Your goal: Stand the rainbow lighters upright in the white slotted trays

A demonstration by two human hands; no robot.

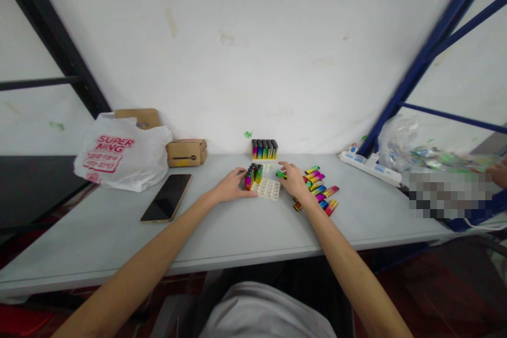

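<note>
A white lighter tray [268, 189] with round holes lies on the table before me. Several shiny rainbow-coloured lighters [249, 180] stand upright in its left end. My left hand [232, 186] grips that end, its thumb along the near side and its fingers by the far side. Over the tray's right side, my right hand [293, 178] pinches a green lighter [281, 175] between thumb and fingers. Just right of this hand lies a loose pile of multicoloured lighters [318, 189], partly hidden by my hand and wrist.
A full tray of upright lighters [264, 150] stands against the wall. At left are a phone [167, 198], a small cardboard box [187, 152] and a white plastic bag [124, 156]. A power strip [370, 168] lies at right, near clear plastic bags [400, 140] and another person's hand [499, 171].
</note>
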